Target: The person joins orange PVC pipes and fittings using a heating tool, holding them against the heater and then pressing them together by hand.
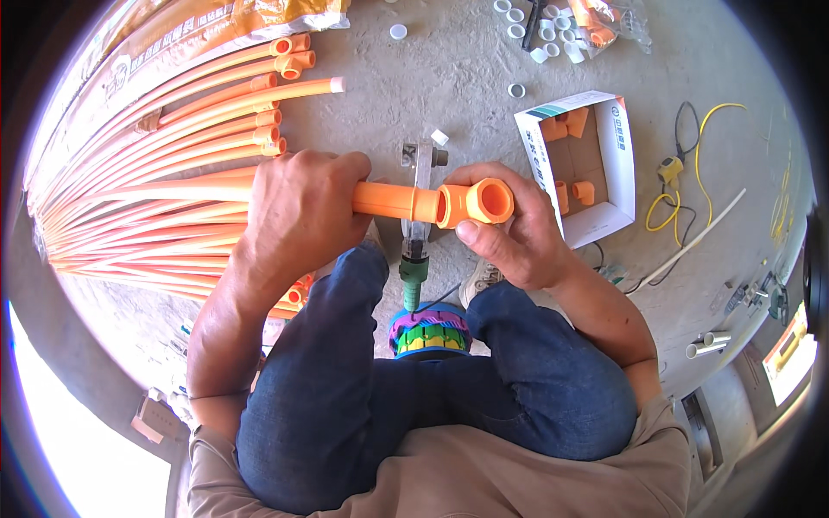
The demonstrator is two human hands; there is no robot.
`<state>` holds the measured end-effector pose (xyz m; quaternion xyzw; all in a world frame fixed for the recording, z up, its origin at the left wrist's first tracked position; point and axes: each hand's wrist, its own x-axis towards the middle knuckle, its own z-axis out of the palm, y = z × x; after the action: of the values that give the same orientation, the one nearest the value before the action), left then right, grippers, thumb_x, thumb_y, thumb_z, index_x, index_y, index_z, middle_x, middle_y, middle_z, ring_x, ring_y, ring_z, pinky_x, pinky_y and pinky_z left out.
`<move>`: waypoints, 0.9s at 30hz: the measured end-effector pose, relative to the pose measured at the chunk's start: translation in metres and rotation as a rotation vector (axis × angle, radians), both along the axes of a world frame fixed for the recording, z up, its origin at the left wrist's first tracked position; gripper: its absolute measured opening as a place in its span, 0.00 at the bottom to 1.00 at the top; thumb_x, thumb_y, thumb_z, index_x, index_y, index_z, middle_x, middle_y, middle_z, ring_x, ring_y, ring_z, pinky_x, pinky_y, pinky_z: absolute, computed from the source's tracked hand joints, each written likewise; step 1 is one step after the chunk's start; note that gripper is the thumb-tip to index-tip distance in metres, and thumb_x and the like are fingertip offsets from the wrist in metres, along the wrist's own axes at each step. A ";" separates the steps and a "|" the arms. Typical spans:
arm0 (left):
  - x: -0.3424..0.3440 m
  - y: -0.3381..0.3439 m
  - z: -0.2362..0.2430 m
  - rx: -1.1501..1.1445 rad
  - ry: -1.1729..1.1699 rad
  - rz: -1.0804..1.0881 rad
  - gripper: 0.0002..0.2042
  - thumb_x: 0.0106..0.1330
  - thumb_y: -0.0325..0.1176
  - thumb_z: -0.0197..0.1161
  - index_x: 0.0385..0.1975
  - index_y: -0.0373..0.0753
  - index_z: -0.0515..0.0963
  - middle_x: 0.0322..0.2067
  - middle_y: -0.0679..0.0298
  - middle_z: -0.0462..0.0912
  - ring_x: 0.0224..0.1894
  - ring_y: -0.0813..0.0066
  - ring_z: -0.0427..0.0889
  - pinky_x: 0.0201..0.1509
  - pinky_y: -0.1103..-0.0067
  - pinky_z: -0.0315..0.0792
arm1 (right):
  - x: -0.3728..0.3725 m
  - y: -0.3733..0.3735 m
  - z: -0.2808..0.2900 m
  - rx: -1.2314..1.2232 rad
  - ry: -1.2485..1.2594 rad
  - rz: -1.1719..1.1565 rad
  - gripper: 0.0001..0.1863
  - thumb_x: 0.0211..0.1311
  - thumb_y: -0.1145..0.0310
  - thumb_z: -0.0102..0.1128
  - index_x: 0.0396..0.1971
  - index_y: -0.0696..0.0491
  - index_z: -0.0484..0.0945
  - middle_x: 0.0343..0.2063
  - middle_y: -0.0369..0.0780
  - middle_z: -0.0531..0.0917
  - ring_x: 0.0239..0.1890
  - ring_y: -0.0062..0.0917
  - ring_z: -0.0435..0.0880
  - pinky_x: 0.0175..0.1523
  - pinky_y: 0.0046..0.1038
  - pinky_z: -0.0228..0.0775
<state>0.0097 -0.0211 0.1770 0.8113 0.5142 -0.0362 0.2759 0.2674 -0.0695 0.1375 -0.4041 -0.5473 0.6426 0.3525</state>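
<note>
My left hand (pixel 306 198) is closed around a long orange pipe (pixel 393 200), which runs off to the left past my wrist. My right hand (pixel 527 229) pinches an orange pipe fitting (pixel 475 205), with its round socket facing up. Pipe and fitting line up, the pipe's end right at the fitting's side mouth; I cannot tell how far in it sits. Beneath the pipe stands a green-handled heating tool (pixel 414 272), its metal head (pixel 423 155) showing beyond the pipe. The pipe hides part of the tool.
Many orange pipes (pixel 173 194) fan out at left, several with fittings on their ends. A white cardboard box (pixel 617 194) at right holds orange fittings. White rings (pixel 548 34) lie at the far side. A yellow cable (pixel 704 155) curls further right. A multicoloured stool (pixel 429 332) is between my knees.
</note>
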 end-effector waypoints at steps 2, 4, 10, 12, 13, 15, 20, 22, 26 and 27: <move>0.001 0.000 0.001 -0.006 0.004 0.003 0.06 0.50 0.31 0.70 0.25 0.40 0.80 0.20 0.55 0.81 0.26 0.50 0.85 0.30 0.61 0.78 | -0.001 0.000 0.000 0.006 0.003 0.006 0.21 0.64 0.64 0.67 0.51 0.62 0.77 0.34 0.44 0.87 0.37 0.26 0.88 0.46 0.30 0.79; 0.001 0.000 0.000 -0.011 0.007 0.006 0.06 0.50 0.31 0.70 0.25 0.40 0.80 0.21 0.55 0.82 0.26 0.50 0.85 0.30 0.61 0.78 | -0.002 0.000 0.002 -0.038 0.007 -0.006 0.21 0.65 0.64 0.68 0.50 0.62 0.77 0.34 0.44 0.87 0.36 0.25 0.87 0.45 0.29 0.79; -0.001 -0.002 -0.003 0.034 -0.003 0.006 0.10 0.53 0.33 0.73 0.21 0.39 0.77 0.19 0.57 0.80 0.25 0.50 0.83 0.30 0.61 0.75 | -0.005 0.001 0.014 -0.049 -0.017 0.002 0.20 0.65 0.67 0.68 0.52 0.62 0.75 0.33 0.44 0.86 0.34 0.25 0.86 0.41 0.27 0.77; -0.002 -0.002 -0.003 0.022 -0.008 0.001 0.09 0.53 0.33 0.73 0.21 0.39 0.78 0.18 0.56 0.80 0.24 0.50 0.83 0.30 0.61 0.76 | -0.005 0.000 0.020 -0.019 -0.065 0.025 0.21 0.66 0.67 0.68 0.53 0.62 0.73 0.34 0.44 0.86 0.35 0.26 0.87 0.41 0.27 0.77; -0.002 -0.001 -0.001 0.023 -0.006 0.006 0.09 0.53 0.33 0.73 0.21 0.39 0.78 0.18 0.56 0.80 0.24 0.50 0.83 0.30 0.61 0.76 | -0.006 -0.001 0.022 0.011 -0.114 0.045 0.22 0.67 0.68 0.68 0.54 0.62 0.71 0.35 0.45 0.85 0.35 0.28 0.87 0.41 0.28 0.78; -0.003 0.003 0.005 0.001 -0.014 -0.044 0.09 0.53 0.34 0.73 0.22 0.39 0.79 0.17 0.55 0.79 0.24 0.49 0.83 0.30 0.61 0.75 | -0.008 -0.004 0.022 0.077 -0.138 0.046 0.23 0.67 0.67 0.68 0.55 0.61 0.70 0.37 0.46 0.85 0.35 0.31 0.88 0.42 0.30 0.78; -0.002 0.003 0.018 -0.078 0.014 -0.070 0.06 0.51 0.32 0.72 0.22 0.39 0.81 0.18 0.54 0.81 0.25 0.50 0.84 0.30 0.61 0.78 | -0.011 -0.005 0.029 0.260 -0.200 0.073 0.25 0.67 0.67 0.68 0.56 0.61 0.68 0.40 0.49 0.84 0.37 0.39 0.88 0.43 0.35 0.80; -0.002 0.003 0.022 -0.115 0.032 -0.085 0.04 0.51 0.31 0.69 0.22 0.40 0.82 0.20 0.53 0.83 0.26 0.50 0.86 0.31 0.61 0.80 | -0.011 -0.004 0.032 0.299 -0.221 0.115 0.26 0.66 0.68 0.70 0.56 0.62 0.68 0.40 0.49 0.83 0.38 0.41 0.88 0.43 0.36 0.80; -0.004 0.002 0.025 -0.168 0.032 -0.113 0.04 0.51 0.33 0.70 0.24 0.41 0.85 0.20 0.53 0.83 0.25 0.50 0.86 0.31 0.61 0.81 | -0.014 -0.008 0.030 0.389 -0.247 0.107 0.26 0.65 0.68 0.71 0.55 0.63 0.67 0.41 0.51 0.83 0.38 0.42 0.88 0.44 0.36 0.80; -0.004 0.001 0.026 -0.200 0.039 -0.123 0.04 0.51 0.33 0.70 0.24 0.41 0.86 0.19 0.54 0.83 0.25 0.50 0.86 0.31 0.62 0.81 | -0.013 -0.009 0.029 0.412 -0.251 0.124 0.27 0.65 0.68 0.71 0.55 0.63 0.67 0.41 0.51 0.83 0.37 0.43 0.88 0.43 0.37 0.80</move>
<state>0.0060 -0.0204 0.2026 0.8088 0.4626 -0.1198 0.3427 0.2539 -0.0788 0.1665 -0.3662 -0.7300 0.4826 0.3165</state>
